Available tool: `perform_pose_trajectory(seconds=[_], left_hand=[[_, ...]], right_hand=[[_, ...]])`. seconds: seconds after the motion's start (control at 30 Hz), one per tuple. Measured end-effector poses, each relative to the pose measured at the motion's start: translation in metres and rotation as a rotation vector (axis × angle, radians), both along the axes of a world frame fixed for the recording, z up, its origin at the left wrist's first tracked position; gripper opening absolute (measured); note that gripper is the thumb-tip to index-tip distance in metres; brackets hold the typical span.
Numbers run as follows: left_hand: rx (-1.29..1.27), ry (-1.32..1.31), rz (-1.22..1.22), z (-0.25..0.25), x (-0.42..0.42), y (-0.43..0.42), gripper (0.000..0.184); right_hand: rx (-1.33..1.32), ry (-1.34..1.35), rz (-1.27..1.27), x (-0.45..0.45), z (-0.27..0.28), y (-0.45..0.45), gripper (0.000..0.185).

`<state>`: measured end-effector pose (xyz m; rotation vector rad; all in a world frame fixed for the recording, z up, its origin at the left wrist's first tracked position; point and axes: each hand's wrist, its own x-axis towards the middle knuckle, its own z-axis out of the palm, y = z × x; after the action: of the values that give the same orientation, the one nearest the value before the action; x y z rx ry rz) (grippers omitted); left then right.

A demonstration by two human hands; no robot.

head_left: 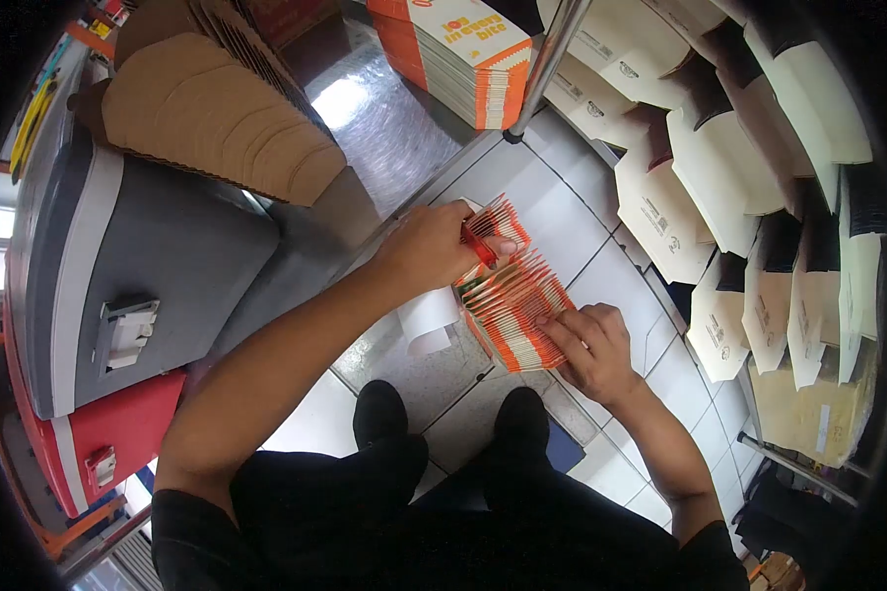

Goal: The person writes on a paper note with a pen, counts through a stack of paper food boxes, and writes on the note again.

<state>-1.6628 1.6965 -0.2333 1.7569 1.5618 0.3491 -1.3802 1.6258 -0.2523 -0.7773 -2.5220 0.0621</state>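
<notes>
A row of flat, folded orange-and-white cartons (517, 313) is between my hands, its edges fanned upward. My left hand (432, 246) is closed at the far end of the row, with a glossy red piece (479, 246) between thumb and fingers; its exact kind is unclear. The thumb lies against the carton edges. My right hand (593, 350) grips the near right end of the row, fingers curled over the edges. A curled white sheet of paper (427, 320) hangs beneath my left wrist. What supports the cartons is mostly hidden.
On the left stand a grey cooler box (182, 266) and a red one (133, 424). Brown cardboard pieces (217, 113) lie above them. Another orange-and-white carton stack (448, 59) sits on a metal surface (394, 128). Cream-coloured boxes (724, 167) fill the right side, beside a metal post (550, 64).
</notes>
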Motion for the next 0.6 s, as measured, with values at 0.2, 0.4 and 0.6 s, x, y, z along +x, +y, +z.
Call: perform_pose_trajectory(seconds=[0.2, 0.4, 0.6], left_hand=[[-0.023, -0.052, 0.03, 0.0011, 0.0006, -0.0009, 0.075], [-0.033, -0.079, 0.033, 0.005, 0.0002, -0.0018, 0.073], [0.026, -0.064, 0.018, 0.0006, 0.0005, -0.001, 0.071]], right_hand=[[0.008, 0.002, 0.011, -0.0017, 0.0017, 0.002, 0.046], [-0.003, 0.005, 0.025, 0.0008, -0.0002, 0.0014, 0.045], [-0.006, 0.014, 0.028, 0.0028, -0.0047, 0.002, 0.049]])
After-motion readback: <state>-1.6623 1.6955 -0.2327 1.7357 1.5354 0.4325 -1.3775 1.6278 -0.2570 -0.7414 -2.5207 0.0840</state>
